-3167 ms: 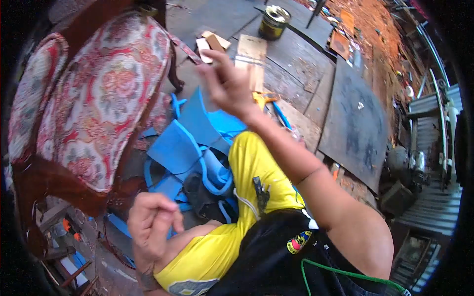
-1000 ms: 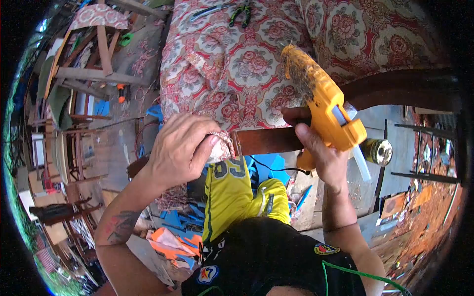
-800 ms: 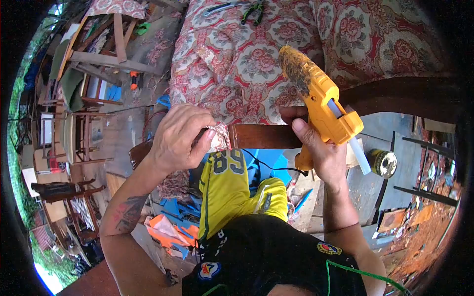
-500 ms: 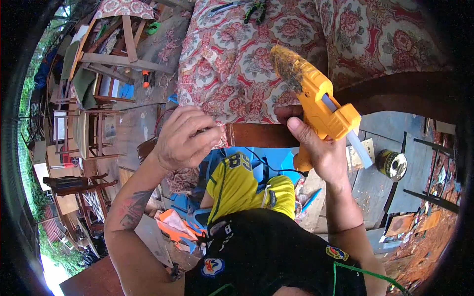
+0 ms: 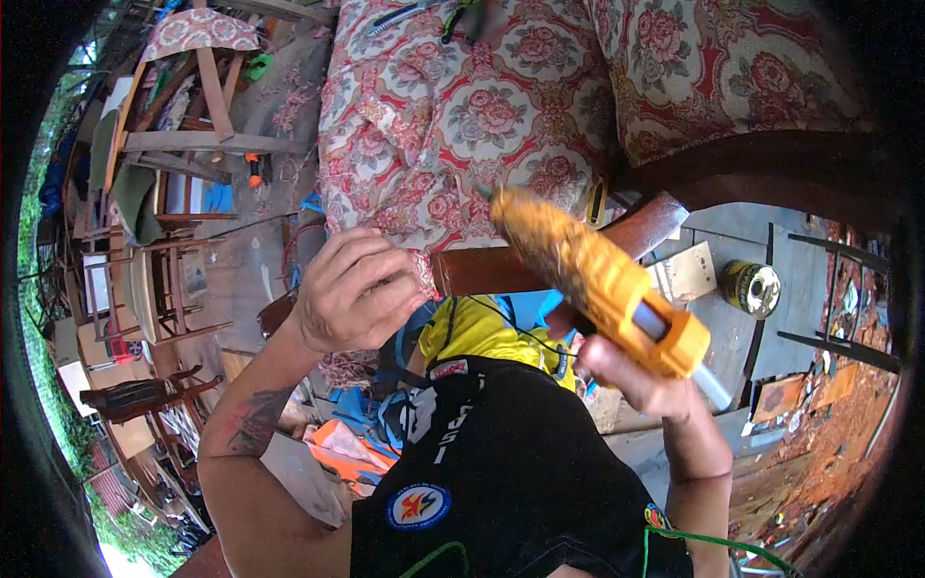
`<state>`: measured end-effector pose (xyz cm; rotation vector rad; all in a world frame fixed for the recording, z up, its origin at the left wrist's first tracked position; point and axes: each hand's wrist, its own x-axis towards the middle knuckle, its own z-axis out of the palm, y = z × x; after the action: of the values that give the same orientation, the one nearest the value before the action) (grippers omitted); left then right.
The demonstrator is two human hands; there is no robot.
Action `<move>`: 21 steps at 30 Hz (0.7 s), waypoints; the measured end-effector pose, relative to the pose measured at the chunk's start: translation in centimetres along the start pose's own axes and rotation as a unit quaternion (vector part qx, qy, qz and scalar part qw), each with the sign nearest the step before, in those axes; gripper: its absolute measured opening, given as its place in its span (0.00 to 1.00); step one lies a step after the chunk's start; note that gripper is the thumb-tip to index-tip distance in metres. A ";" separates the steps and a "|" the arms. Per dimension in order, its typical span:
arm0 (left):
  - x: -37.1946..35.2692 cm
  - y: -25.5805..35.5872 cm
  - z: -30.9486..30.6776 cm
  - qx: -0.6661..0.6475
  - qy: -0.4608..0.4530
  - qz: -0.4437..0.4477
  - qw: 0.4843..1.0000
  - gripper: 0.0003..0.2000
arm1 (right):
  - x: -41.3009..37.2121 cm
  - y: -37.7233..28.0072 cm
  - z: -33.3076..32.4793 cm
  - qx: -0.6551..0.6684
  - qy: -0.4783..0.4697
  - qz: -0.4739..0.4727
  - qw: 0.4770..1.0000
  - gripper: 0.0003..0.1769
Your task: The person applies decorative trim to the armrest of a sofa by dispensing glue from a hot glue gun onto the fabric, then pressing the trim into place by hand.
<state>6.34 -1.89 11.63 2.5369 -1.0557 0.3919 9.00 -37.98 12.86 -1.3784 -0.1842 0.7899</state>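
The floral fabric (image 5: 462,116) comes down to the wooden rail (image 5: 482,272), with its edge bunched at the rail's left end, where the left hand (image 5: 352,289) has its fingers clamped on it. The right hand (image 5: 641,385) has its fingers closed round the yellow glue gun (image 5: 597,279), whose nozzle is just at the fabric above the rail; no glue line shows. The black shirt (image 5: 520,462) bears white lettering too warped to read and a round star badge (image 5: 419,506)

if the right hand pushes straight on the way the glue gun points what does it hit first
Probably the floral fabric just above the wooden rail; the glue gun in the right hand looks nearly on it.
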 end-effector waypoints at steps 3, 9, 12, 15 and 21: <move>-0.1 0.1 -0.3 -0.008 -0.003 -0.012 1.000 0.13 | -1.5 1.8 0.3 0.025 -0.008 0.066 0.997 0.21; -0.5 0.0 0.1 -0.006 0.011 -0.018 1.000 0.12 | -2.2 0.4 2.7 0.030 -0.011 0.142 0.989 0.23; -0.6 0.1 0.1 -0.018 0.023 -0.027 0.999 0.12 | -2.5 0.4 3.3 -0.035 -0.008 0.142 0.989 0.21; -0.6 0.1 0.1 -0.036 0.035 -0.028 0.998 0.13 | -2.2 1.1 4.0 -0.097 -0.012 0.154 0.983 0.21; -0.8 0.0 0.1 -0.021 0.049 -0.017 0.998 0.10 | -1.9 2.1 5.7 -0.178 0.009 0.090 0.980 0.21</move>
<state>5.83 -1.49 11.21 2.4675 -0.9724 0.4749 3.64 -34.56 12.80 -1.7575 -0.1953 0.9252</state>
